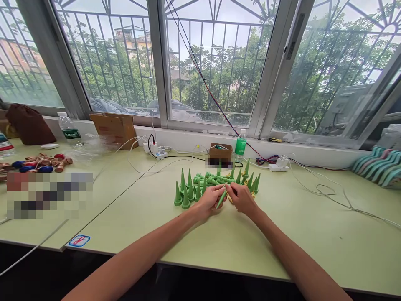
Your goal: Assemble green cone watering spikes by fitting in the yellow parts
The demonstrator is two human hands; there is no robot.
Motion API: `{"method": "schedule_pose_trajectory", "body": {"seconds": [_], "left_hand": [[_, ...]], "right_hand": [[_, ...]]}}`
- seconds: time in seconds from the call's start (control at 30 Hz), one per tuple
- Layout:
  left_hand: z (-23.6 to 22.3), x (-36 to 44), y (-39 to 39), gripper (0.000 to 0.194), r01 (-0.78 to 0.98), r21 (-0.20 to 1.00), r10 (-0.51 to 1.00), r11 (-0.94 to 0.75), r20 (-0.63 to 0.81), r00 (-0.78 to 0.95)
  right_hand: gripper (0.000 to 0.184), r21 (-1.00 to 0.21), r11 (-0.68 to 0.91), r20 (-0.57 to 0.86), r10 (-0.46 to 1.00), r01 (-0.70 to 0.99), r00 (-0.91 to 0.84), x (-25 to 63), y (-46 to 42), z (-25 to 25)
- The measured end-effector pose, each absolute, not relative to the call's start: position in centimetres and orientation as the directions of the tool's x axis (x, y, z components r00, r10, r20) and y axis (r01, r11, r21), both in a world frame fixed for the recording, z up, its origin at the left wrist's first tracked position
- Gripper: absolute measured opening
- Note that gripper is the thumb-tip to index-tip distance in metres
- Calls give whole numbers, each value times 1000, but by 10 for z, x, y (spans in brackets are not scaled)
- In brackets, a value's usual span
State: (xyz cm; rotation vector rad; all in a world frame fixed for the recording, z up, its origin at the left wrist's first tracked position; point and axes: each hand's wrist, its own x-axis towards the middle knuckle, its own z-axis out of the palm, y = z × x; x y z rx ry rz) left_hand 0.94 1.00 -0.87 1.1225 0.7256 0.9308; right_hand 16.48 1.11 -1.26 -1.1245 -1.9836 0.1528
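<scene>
My left hand (209, 200) is closed around a green plastic spike (221, 200), a pointed cone whose tip slants down toward me. Close against it, my right hand (243, 198) pinches at the spike's upper end; what its fingertips hold is hidden. Just beyond my left hand, several green cone spikes (185, 198) stand upright on their round bases. Behind both hands lies a pile of green ribbed tube pieces (213, 179). More upright green cones (247, 170) stand beyond my right hand, with small yellow pieces (253, 195) among them.
A small brown box (221, 151) and a green-labelled bottle (241, 145) stand behind the pile. White cables and a power strip (278, 167) lie along the wall. Wooden toys (46, 163) are at the left, hangers (377, 167) at the right. The table's front edge (219, 267) is near.
</scene>
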Motion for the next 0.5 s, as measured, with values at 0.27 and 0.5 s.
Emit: {"method": "schedule_pose_trajectory", "body": {"seconds": [0.27,0.5], "left_hand": [[-6,10,9,37,-234,960,896,155,-36,443],[-7,10,9,34,-239,956,888,171,-44,458]], "right_hand": [[41,-436,605,610,743,667,-275,166,11,-12],[40,-408,607,616,734,682,-286,168,12,-13]]}}
